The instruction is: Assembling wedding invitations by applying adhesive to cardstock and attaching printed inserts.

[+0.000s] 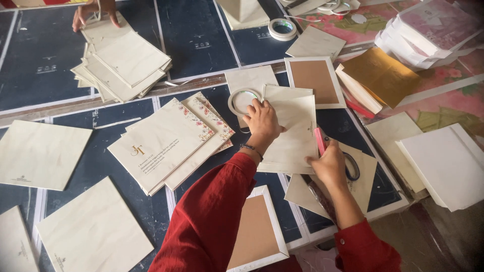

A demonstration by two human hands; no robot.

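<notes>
Dark blue sheets (pixel 201 35) covered the work surface, with cream cards spread all over them. Nearest the camera, at the bottom centre of the frame, lay a white-framed brown board (pixel 257 234), partly under the person's red sleeve (pixel 212 216). To the lower left lay two plain cream cards (pixel 93 231).

Just above, right of centre, the right hand (pixel 330 166) was closed around pink-handled scissors (pixel 321 141), its fingertips resting on the lower right edge of a cream card (pixel 292 133). The left hand (pixel 262 121) lay flat on that same card's left side with fingers spread, pressing it down; a dark bracelet (pixel 250 148) circled the wrist. The card sat in the middle of the frame, tilted slightly, on top of other cards.

Touching the left fingertips was a roll of tape (pixel 242 100). Left of centre lay a fan of floral-edged cards (pixel 171 143).

Farther off, a second framed brown board (pixel 313 80) and a gold sheet (pixel 380 73) lay at the upper right. At the upper left, another person's hand (pixel 93 12) rested on a pile of cream cards (pixel 123 63). Another tape roll (pixel 282 28) sat at the top centre.
</notes>
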